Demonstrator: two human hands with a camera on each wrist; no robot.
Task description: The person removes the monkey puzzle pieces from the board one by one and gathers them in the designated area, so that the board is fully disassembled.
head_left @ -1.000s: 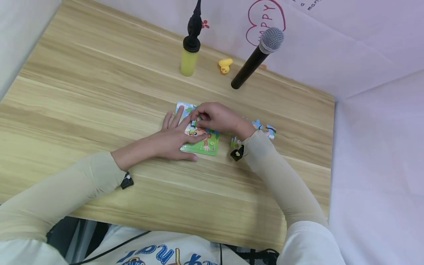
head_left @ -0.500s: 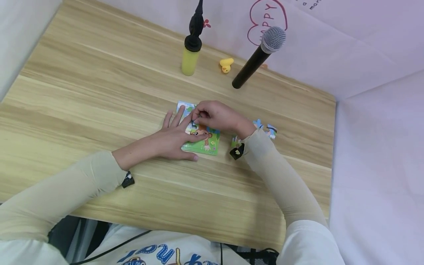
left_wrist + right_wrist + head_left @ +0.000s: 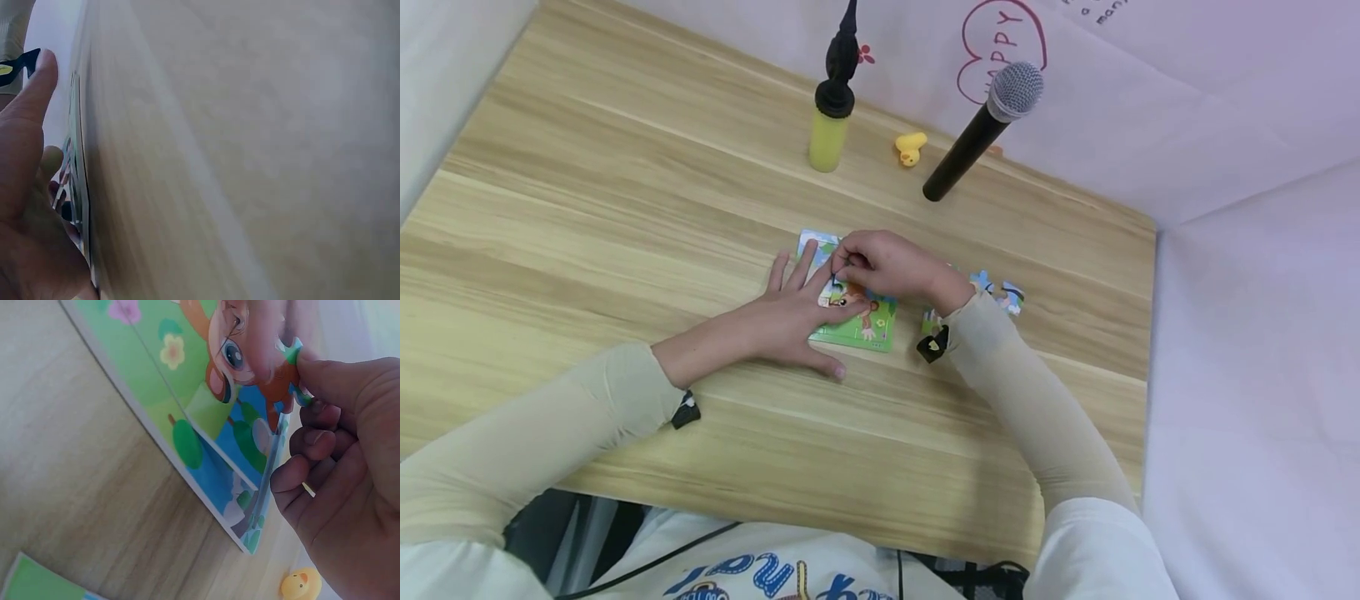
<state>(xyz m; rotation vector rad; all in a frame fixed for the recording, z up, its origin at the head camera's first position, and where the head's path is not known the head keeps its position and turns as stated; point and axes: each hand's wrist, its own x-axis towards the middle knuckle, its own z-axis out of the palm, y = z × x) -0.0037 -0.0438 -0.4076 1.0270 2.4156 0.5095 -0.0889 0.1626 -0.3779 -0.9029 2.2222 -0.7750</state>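
A jigsaw puzzle board point(image 3: 850, 337) with a cartoon monkey on green and blue lies on the wooden table, partly hidden by both hands. Spread over its left side, my left hand point(image 3: 786, 321) has straight fingers, and its thumb reaches past the lower edge onto the table. My right hand point(image 3: 895, 265) is over the board's upper part, its fingertips close to the left index finger. In the right wrist view its thumb and index finger pinch a brown and green puzzle piece point(image 3: 284, 384), tilted up above the monkey's head.
Loose puzzle pieces point(image 3: 1011, 297) lie right of the board, partly behind the right wrist. Toward the back stand a yellow bottle point(image 3: 827, 143) with a black top and a microphone point(image 3: 970, 150), with a yellow toy duck point(image 3: 910, 148) between them. White walls border the table.
The left thumb has shifted slightly down and outward on the table. The right hand stays in nearly the same spot over the board, still pinching the puzzle piece.
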